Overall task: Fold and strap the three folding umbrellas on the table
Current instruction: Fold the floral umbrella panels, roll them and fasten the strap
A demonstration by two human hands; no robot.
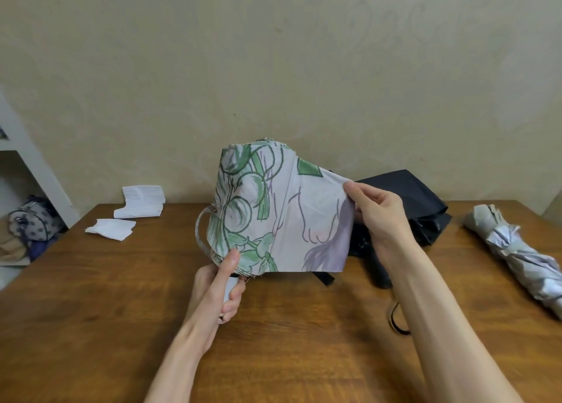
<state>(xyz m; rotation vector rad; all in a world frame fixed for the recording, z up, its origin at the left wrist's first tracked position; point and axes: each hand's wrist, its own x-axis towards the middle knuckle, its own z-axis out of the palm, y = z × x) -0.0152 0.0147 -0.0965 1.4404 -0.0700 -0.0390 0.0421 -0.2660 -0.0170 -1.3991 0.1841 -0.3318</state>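
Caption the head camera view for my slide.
Left hand grips the floral umbrella from below; right hand pinches its fabric edge.

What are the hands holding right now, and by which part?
Both hold the floral umbrella: the left hand grips its handle at the bottom, the right hand pinches the edge of its canopy fabric, spread out sideways.

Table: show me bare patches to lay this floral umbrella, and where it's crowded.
Widest bare table lies front-left, between the white paper stacks and the left hand gripping the floral umbrella. Another patch: front edge, between the forearms. The right is crowded: the black umbrella and the silver umbrella leave only a narrow strip.
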